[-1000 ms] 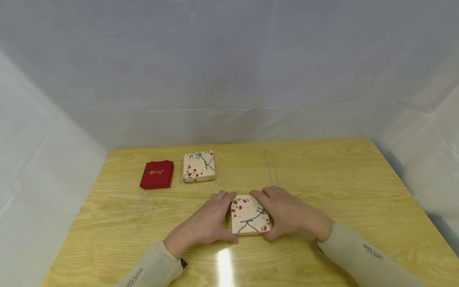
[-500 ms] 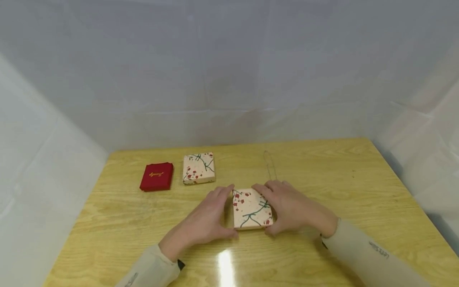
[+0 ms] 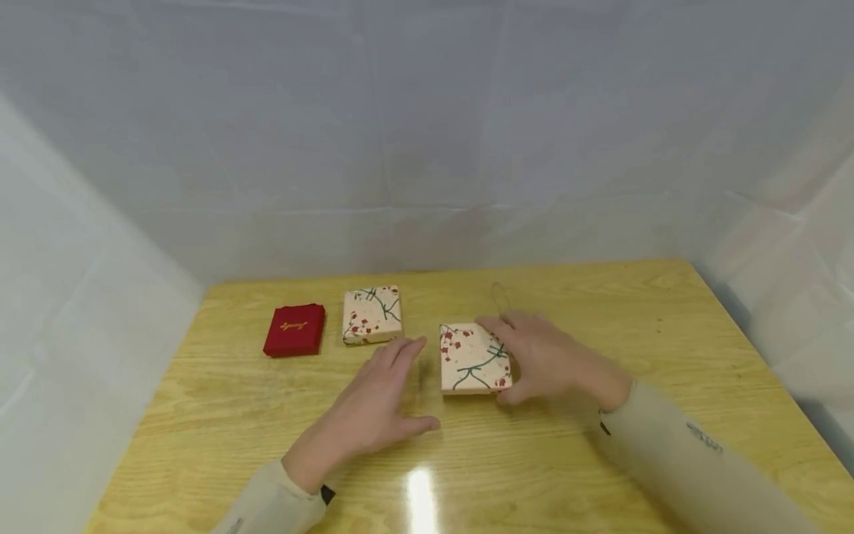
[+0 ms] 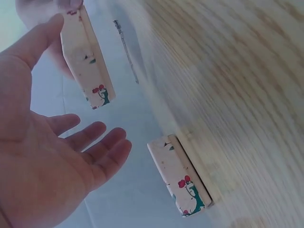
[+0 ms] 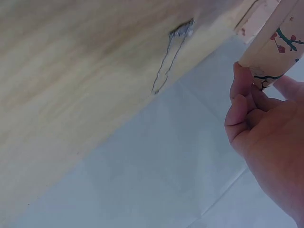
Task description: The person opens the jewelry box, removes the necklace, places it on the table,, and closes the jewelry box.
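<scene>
A cream box with red blossoms and green branches (image 3: 472,360) is gripped along its right side by my right hand (image 3: 557,360); in the right wrist view my right hand (image 5: 270,123) has its fingers against an edge of the box (image 5: 280,47). My left hand (image 3: 367,404) is just left of that box, apart from it, thumb and fingers spread and holding nothing. The left wrist view shows the open palm of my left hand (image 4: 47,156) near the held box (image 4: 85,57). Beyond my right hand lies a thin chain necklace (image 5: 181,31), partly hidden in the head view.
A second box of the same pattern (image 3: 371,315) lies back left of the held one, and farther left a red box with gold lettering (image 3: 295,330). The wooden table (image 3: 600,311) is bordered by pale sheeting (image 3: 427,133) at its back and sides.
The patterned box has moved away from me and slightly right with my right hand. My left hand has let go of its left side and drawn a little left.
</scene>
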Motion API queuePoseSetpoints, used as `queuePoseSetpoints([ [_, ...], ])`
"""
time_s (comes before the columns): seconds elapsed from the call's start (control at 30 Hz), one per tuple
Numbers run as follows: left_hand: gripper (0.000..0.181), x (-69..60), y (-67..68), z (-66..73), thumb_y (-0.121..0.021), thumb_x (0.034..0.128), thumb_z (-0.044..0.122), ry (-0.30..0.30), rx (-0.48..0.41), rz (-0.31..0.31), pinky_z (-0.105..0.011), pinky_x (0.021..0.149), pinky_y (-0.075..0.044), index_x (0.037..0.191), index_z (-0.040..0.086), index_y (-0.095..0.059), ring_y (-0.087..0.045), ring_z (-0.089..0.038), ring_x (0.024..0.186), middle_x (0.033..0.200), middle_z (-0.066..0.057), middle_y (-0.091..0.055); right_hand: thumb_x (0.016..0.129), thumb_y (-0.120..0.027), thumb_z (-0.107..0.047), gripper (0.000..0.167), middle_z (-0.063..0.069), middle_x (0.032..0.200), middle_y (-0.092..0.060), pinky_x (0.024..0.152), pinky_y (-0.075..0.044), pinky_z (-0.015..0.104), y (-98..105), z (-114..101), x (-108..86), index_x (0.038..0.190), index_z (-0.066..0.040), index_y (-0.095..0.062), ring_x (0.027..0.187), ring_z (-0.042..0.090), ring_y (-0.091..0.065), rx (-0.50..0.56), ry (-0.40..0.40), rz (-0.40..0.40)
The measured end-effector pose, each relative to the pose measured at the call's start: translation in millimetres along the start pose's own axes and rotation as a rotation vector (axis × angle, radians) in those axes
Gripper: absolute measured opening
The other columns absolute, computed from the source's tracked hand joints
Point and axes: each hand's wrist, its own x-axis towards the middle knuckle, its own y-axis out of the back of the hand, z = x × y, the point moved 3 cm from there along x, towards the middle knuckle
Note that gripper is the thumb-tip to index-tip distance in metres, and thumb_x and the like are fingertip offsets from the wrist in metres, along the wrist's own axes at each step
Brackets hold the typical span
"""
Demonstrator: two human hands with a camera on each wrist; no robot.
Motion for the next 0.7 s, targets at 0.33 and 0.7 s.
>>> queuePoseSetpoints([
  [0.33,0.115,-4.6,-1.3,-2.2,-0.085,0.0812,0.064,-0.006,0.052,0.031,-0.057,0.123,-0.033,0.167,0.012,-0.029,-0.035,-0.034,0.151,0.167,-0.015,-0.034,0.069,-0.095,-0.052,0.123,0.021,0.158,-0.045,0.117,-0.034,0.068,8.8,21.2,25.7,0.168,-0.015,-0.030,0.141,0.041,-0.047,0.008,0.003,-0.001],
  [0.7,0.114,-13.7,-2.9,-4.6,-0.084,0.0812,0.066,-0.017,0.101,0.065,-0.060,0.124,-0.029,0.166,0.009,-0.033,-0.032,-0.039,0.153,0.169,-0.016,-0.030,0.070,-0.094,-0.045,0.121,0.017,0.153,-0.050,0.117,-0.036,0.064,9.6,39.6,58.3,0.168,-0.013,-0.030,0.137,0.037,-0.049,0.023,0.000,0.005],
])
